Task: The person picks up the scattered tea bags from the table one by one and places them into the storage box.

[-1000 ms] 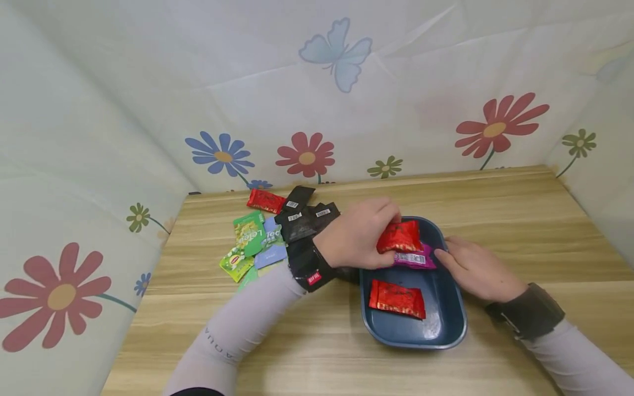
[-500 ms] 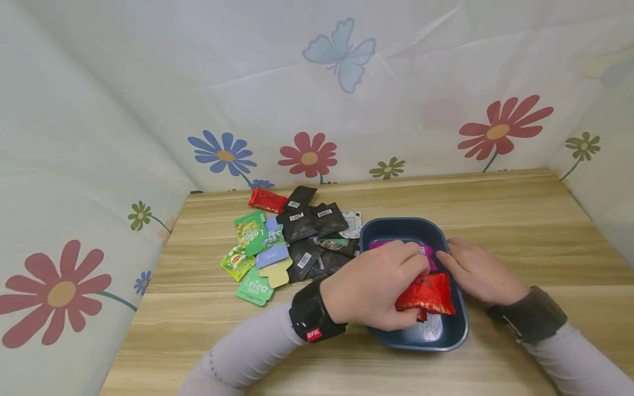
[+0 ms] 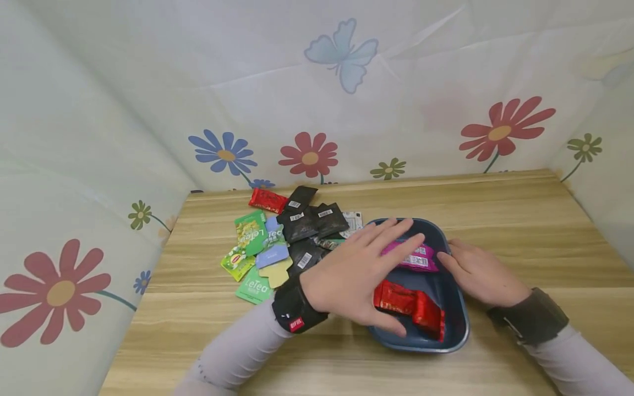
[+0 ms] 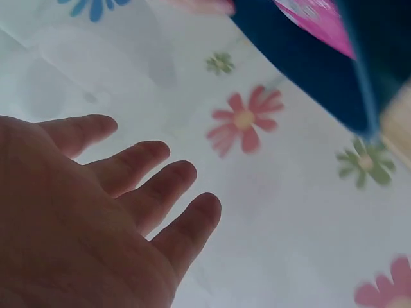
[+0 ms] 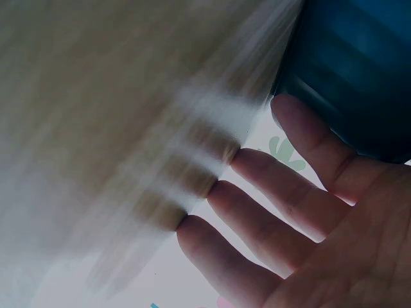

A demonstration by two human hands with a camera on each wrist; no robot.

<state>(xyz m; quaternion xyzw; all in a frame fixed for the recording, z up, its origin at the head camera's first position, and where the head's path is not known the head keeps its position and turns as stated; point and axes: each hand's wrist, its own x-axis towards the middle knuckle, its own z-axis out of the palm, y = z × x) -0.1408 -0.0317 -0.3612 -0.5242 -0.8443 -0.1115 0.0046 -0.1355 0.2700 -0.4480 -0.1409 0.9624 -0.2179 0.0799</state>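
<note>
My left hand (image 3: 349, 275) hovers over the left side of a dark blue tray (image 3: 458, 324), fingers spread and holding nothing. Inside the tray, two red packets (image 3: 396, 297) lie at the front, one overlapping the other. A purple packet (image 3: 418, 258) sits behind them, partly hidden by my left fingers. My right hand (image 3: 482, 273) rests at the tray's right side, thumb close to the rim. In the right wrist view its fingertips (image 5: 202, 234) touch the wooden table, with the blue tray wall (image 5: 366, 70) beside the thumb.
Left of the tray lies a spread of sachets: several black ones (image 3: 299, 225), green LeTea ones (image 3: 255, 286), a blue one (image 3: 272, 256) and a yellow one (image 3: 276, 272). One red packet (image 3: 267, 201) lies at the back. A flowered curtain (image 3: 421, 110) borders the table (image 3: 520, 220).
My left hand carried a red packet from the back of the tray to the front, let it go onto the other red one, then spread its fingers and drew left. The right hand stayed.
</note>
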